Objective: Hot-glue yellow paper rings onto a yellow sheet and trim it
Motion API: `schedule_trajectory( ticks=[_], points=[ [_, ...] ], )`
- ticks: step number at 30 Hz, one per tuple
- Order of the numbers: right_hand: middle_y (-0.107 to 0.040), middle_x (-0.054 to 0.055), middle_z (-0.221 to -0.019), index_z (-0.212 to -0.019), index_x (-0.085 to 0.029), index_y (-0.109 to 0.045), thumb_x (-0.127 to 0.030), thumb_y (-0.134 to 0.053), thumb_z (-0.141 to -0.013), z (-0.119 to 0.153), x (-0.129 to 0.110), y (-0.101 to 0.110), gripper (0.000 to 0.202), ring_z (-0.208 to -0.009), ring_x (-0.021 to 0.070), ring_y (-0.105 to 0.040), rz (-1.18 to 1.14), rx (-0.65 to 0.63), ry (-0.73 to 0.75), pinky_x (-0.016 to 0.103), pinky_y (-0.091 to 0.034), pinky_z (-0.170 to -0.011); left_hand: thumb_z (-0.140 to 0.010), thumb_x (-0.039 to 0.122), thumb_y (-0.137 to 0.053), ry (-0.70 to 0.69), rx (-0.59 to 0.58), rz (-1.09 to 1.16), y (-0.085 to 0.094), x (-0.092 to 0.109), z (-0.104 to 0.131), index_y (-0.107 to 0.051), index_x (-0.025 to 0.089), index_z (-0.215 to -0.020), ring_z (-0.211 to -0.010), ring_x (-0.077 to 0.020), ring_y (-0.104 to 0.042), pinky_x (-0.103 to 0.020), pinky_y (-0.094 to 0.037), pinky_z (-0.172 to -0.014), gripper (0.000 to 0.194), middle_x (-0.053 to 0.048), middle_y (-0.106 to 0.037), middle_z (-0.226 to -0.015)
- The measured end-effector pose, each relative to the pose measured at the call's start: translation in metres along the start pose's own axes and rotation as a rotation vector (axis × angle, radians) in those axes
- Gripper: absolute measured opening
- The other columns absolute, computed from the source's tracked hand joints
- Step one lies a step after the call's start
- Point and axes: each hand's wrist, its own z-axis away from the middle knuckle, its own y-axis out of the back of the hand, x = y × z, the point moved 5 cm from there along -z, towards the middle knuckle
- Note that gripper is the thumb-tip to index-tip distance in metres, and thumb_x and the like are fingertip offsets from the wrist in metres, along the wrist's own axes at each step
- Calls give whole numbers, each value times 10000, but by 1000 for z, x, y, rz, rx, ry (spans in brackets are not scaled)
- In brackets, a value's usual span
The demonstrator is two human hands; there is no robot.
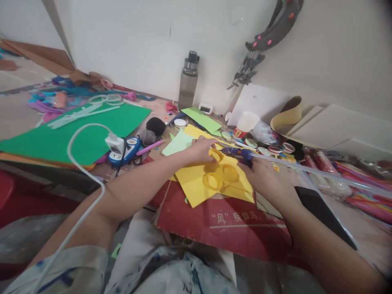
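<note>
My left hand (pixel 203 150) has its fingers closed on a yellow ring (pixel 216 155) above yellow sheets (pixel 196 188). In my right hand (pixel 260 173) is a blue glue gun (pixel 240 152), its nozzle pointing left toward that ring. A long clear stick runs from the gun's rear to the right. Two more yellow rings lie on the sheets just below my hands, one (pixel 212 181) nearer the front and one (pixel 230 173) to its right. Pale green paper (pixel 178 143) lies beside my left hand. The red board (pixel 220 230) is under the yellow sheets.
Green sheets (pixel 92 139) and a blue power socket (pixel 124 152) with a white cable are on the left. A bottle (pixel 188 81) stands by the wall. A paper cup (pixel 245 124) and small tubs are behind my right hand; a black phone (pixel 324 216) lies right.
</note>
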Motion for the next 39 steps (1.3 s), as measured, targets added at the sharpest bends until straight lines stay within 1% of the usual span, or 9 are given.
schedule_trajectory(
  ticks=[4,11,14,19,22,27,29,34,39],
  points=[
    [-747,166,-951,-1025,-170,-712,-364,-537,-940,-2,-6,-3,275,-923,322,-697,-28,-11,34,389,-503,-756,-649,499,-832,101,45,-37,2,-2,4,-471,259,-1443,-1261,-346,-454,-477,-382,-1016,905,-94,-631,-1337],
    [-727,169,-1142,-1165,-143,-674,-282,-523,-947,-8,-11,-16,299,-1086,294,-664,-79,-64,35,366,-485,-922,-684,360,-789,49,27,19,-2,-8,6,-460,307,-1451,-1274,-305,-472,-442,-400,-1024,836,-51,-638,-1332],
    [-711,150,-1197,-1189,-157,-654,-262,-538,-937,-10,-16,-20,297,-1100,281,-654,-108,-71,64,346,-479,-920,-673,381,-798,61,42,16,-4,-10,4,-476,288,-1441,-1282,-317,-475,-446,-407,-1024,838,-56,-636,-1334],
    [-709,129,-1140,-1122,-182,-653,-268,-496,-965,-13,-19,-25,238,-1057,262,-655,-69,-87,105,329,-469,-885,-664,432,-814,84,55,8,-5,-12,4,-491,288,-1429,-1288,-323,-477,-435,-407,-1015,842,-58,-643,-1322],
    [-714,118,-1104,-1095,-188,-654,-243,-463,-979,-10,-23,-15,230,-1043,252,-651,7,-85,118,316,-458,-862,-667,437,-821,101,72,-10,-5,-14,3,-496,273,-1425,-1264,-319,-491,-431,-412,-993,841,-64,-644,-1312],
    [-721,136,-1041,-1108,-149,-650,-160,-455,-959,-2,-41,19,245,-922,224,-661,202,-118,147,289,-436,-762,-663,516,-839,137,102,-48,-8,-14,2,-502,263,-1411,-1248,-331,-484,-436,-403,-973,858,-64,-661,-1281],
    [-723,146,-1019,-1063,-138,-660,-162,-456,-959,-3,-47,26,230,-877,220,-661,233,-179,128,288,-424,-719,-662,559,-838,157,117,-76,-8,-13,3,-508,253,-1406,-1249,-339,-475,-442,-388,-981,870,-82,-649,-1295],
    [-728,140,-1055,-1129,-167,-671,-275,-451,-994,-7,-45,25,280,-914,238,-670,170,-187,-42,294,-435,-725,-648,619,-815,202,92,-83,-8,-10,9,-510,246,-1411,-1266,-344,-457,-444,-368,-991,902,-110,-599,-1352],
    [-725,147,-1066,-1143,-145,-655,-231,-465,-976,-5,-44,19,267,-947,245,-667,151,-142,25,297,-439,-754,-688,591,-804,146,51,-34,-12,-8,6,-444,288,-1469,-1321,-347,-419,-454,-363,-1003,912,-73,-600,-1402]
  ],
)
